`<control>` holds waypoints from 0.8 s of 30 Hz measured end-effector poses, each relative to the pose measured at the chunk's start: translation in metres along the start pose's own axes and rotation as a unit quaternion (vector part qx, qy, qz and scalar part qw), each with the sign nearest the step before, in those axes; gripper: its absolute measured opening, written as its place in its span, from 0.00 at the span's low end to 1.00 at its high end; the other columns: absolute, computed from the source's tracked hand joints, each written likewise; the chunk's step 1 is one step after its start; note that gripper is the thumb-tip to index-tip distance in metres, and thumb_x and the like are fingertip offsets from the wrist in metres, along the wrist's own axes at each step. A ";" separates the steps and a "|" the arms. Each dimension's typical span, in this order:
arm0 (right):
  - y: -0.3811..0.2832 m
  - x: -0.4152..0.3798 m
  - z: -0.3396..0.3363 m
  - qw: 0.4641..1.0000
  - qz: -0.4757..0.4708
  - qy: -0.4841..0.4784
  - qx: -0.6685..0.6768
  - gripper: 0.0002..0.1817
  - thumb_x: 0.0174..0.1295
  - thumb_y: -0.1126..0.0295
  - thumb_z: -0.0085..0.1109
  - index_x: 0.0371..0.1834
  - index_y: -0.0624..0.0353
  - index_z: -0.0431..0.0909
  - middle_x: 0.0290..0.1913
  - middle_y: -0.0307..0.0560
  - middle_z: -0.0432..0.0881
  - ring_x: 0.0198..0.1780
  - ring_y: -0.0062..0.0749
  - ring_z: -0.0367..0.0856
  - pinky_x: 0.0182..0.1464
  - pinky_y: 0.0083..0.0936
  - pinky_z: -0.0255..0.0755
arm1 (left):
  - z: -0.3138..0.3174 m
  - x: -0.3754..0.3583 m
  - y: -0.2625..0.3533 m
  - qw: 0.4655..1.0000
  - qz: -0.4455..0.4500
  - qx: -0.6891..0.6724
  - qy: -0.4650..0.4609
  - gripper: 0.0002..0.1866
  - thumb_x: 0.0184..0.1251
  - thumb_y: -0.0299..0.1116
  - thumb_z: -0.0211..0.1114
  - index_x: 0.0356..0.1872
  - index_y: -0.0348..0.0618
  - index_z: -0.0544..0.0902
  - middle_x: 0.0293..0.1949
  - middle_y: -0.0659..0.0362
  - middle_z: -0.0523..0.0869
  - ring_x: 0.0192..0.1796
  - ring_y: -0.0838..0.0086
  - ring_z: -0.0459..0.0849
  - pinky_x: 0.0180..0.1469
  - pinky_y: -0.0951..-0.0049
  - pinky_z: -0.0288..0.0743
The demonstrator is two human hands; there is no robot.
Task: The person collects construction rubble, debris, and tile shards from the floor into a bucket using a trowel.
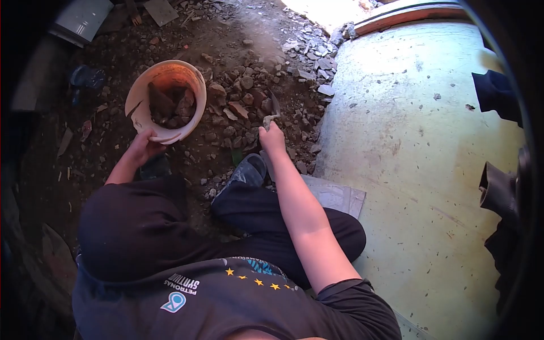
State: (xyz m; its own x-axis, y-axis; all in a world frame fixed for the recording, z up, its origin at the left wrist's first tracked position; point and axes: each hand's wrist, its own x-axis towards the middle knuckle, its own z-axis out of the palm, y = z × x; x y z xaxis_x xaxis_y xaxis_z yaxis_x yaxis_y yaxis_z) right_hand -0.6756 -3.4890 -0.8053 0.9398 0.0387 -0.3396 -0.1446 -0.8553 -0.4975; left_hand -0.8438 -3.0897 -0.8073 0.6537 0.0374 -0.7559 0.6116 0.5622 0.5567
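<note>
My left hand [144,147] grips the near rim of a pale bucket [198,85], which tilts and shows its orange-lit inside. Chunks of rubble [175,106] lie in the bucket, and its wall has a dark crack on the left. To the right, my right hand [272,137] is closed around the handle of a trowel [275,106], whose narrow blade points away from me over the loose stones [247,83]. The blade is seen nearly edge-on, so whether it carries anything cannot be made out.
A pale, speckled board [408,107] covers the right side. My sandalled foot [249,169] rests by the rubble, near a grey tile [334,196]. Dark objects [497,93] stand along the right edge. A clear plastic bottle [86,76] lies at the left.
</note>
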 end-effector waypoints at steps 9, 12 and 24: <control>0.074 0.042 -0.071 0.997 0.039 -0.057 0.039 0.15 0.66 0.58 0.64 0.39 0.60 0.85 0.20 0.35 0.76 0.22 0.23 0.73 0.27 0.28 0.69 | -0.002 0.002 -0.001 1.000 -0.004 -0.008 -0.010 0.13 0.66 0.37 0.54 0.45 0.41 0.77 0.46 0.54 0.85 0.47 0.67 0.86 0.51 0.64 0.83; 0.090 0.040 -0.031 0.986 0.065 -0.073 0.138 0.19 0.64 0.55 0.62 0.38 0.63 0.85 0.29 0.49 0.85 0.33 0.33 0.83 0.40 0.36 0.74 | -0.003 0.004 -0.002 1.000 -0.010 -0.019 0.006 0.12 0.67 0.37 0.54 0.44 0.41 0.77 0.45 0.54 0.84 0.46 0.67 0.86 0.51 0.64 0.83; 0.024 0.007 -0.027 0.879 0.162 -0.188 0.408 0.12 0.72 0.61 0.58 0.37 0.59 0.80 0.22 0.37 0.74 0.17 0.22 0.69 0.18 0.22 0.64 | 0.005 -0.003 0.007 0.999 -0.034 -0.008 0.011 0.14 0.66 0.36 0.53 0.45 0.39 0.77 0.45 0.52 0.85 0.45 0.66 0.86 0.50 0.64 0.83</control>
State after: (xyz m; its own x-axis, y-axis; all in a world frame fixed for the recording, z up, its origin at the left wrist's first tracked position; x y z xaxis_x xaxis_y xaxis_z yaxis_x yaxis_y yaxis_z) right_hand -0.6640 -3.5237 -0.7979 0.6615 0.1612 -0.7324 -0.7039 -0.2036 -0.6805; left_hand -0.8395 -3.0896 -0.7996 0.6009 0.0178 -0.7991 0.6464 0.5773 0.4989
